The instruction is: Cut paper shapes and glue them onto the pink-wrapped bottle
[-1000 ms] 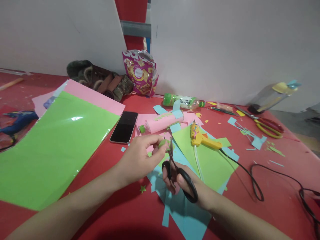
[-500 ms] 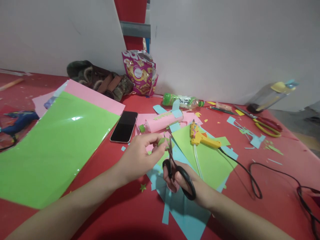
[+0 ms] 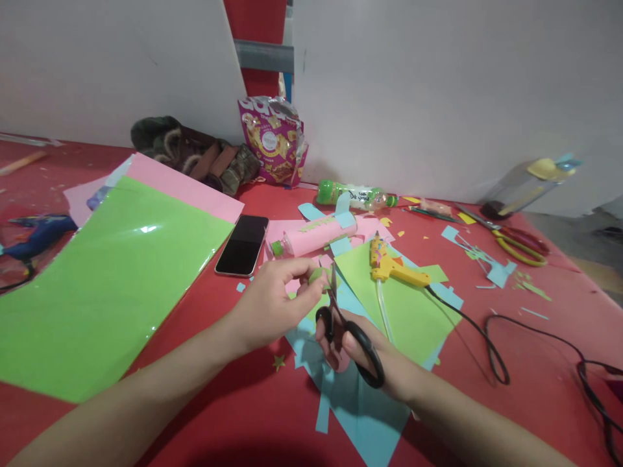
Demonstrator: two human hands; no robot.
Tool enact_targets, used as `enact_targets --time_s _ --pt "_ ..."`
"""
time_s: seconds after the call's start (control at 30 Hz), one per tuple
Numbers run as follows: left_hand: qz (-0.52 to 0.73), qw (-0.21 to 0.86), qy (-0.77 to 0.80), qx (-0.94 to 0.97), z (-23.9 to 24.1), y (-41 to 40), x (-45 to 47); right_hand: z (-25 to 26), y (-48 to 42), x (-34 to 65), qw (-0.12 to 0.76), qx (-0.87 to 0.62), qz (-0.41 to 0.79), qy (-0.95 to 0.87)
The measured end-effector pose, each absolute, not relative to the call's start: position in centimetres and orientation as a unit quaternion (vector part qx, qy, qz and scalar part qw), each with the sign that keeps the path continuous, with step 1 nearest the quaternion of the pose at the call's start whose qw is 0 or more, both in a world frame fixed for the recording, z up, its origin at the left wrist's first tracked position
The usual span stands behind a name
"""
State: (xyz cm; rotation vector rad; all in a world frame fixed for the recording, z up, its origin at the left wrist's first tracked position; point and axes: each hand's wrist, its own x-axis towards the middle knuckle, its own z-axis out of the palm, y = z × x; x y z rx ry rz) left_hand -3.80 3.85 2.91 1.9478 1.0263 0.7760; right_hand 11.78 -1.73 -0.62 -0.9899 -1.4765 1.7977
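My left hand (image 3: pixel 285 295) pinches a small piece of green paper (image 3: pixel 320 277) between thumb and fingers. My right hand (image 3: pixel 363 347) grips black-handled scissors (image 3: pixel 333 295), thumb and fingers through the loops. The blades point away from me, slightly parted, right at the paper's edge. Under my hands lie blue paper (image 3: pixel 363 415) and a light green sheet (image 3: pixel 411 318). A small green paper star (image 3: pixel 278 362) rests on the red table left of the blue paper. Just beyond my hands lies a bottle wrapped in pink paper (image 3: pixel 316 235), with blue strips on it.
A yellow glue gun (image 3: pixel 396 269) lies right, its black cord (image 3: pixel 491 353) trailing rightward. Left are a phone (image 3: pixel 242 245) and a large green sheet (image 3: pixel 117 285). A green-labelled bottle (image 3: pixel 357 195), a snack bag (image 3: pixel 272 143) and large scissors (image 3: pixel 516 241) lie farther back.
The scissor handles have opened slightly wider, the thumb loop shifting a little to the right. My left hand keeps the green paper in nearly the same place.
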Motion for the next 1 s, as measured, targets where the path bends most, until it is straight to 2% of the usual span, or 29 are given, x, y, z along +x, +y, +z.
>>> enact_targets --time_s 1.0 --pt "0.284 0.419 0.4 0.764 3.45 4.21 -3.92 -0.46 -1.57 11.71 0.307 -0.379 0.688 -0.538"
